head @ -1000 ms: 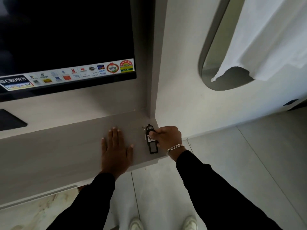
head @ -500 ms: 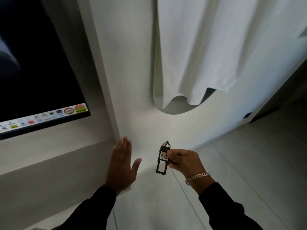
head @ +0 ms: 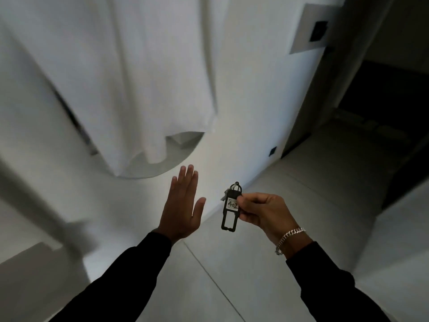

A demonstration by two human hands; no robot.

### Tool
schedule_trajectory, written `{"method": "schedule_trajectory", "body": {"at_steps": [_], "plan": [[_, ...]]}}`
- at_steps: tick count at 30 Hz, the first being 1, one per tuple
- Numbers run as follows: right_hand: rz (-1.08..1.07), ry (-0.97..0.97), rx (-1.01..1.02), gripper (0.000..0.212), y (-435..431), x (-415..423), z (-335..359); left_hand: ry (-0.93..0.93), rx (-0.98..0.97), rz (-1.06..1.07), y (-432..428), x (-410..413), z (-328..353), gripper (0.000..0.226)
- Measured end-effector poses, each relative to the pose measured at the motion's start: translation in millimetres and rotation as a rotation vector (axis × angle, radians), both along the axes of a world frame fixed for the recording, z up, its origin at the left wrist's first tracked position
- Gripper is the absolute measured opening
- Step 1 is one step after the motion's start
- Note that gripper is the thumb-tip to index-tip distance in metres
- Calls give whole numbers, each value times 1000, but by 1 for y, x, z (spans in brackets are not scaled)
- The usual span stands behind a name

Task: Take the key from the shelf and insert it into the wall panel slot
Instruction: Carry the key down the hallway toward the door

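My right hand (head: pixel 263 213) pinches a black key fob (head: pixel 229 210) with a white tag reading 402; a small metal key hangs behind its top ring. The fob dangles in the air in front of the white wall. My left hand (head: pixel 182 205) is flat and held up beside it, fingers together, holding nothing. High on the wall at the upper right sits a pale wall panel (head: pixel 306 29) with a small black slot unit (head: pixel 319 31), well above and to the right of the key. The shelf (head: pixel 34 263) is a blurred grey surface at the lower left.
A white cloth (head: pixel 120 77) hangs over an oval mirror (head: pixel 176 156) on the wall ahead. A dark doorway (head: pixel 383 108) opens at the right. A small black socket (head: pixel 272 151) sits low on the wall. Pale tiled floor (head: pixel 290 228) stretches below.
The view has swung right, away from the TV and shelf. My right hand lifted the key off the shelf and carries it rightward; my left hand came off the shelf and hovers.
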State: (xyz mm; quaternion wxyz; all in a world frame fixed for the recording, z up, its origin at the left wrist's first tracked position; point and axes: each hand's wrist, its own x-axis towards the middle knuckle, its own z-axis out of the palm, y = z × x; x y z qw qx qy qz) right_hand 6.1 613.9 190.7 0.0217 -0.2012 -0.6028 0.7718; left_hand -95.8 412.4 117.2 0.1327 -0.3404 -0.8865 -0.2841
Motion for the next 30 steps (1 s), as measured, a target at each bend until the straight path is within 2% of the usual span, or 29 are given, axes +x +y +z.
{"method": "schedule_trajectory", "body": {"at_steps": [7, 11, 15, 21, 30], "plan": [[-137, 3, 37, 9, 92, -11, 7, 50, 6, -217, 115, -41, -2, 68], [-240, -10, 45, 22, 136, -17, 4, 63, 45, -332, 184, -76, -1, 68], [-389, -34, 14, 4, 175, -19, -1, 32, 85, -434, 251, -103, 5, 69], [-580, -37, -4, 4, 248, -31, -4, 31, 87, -603, 348, -122, 2, 69], [-696, -30, 6, 6, 404, -48, -21, 52, 42, -692, 507, -142, -17, 69]]}}
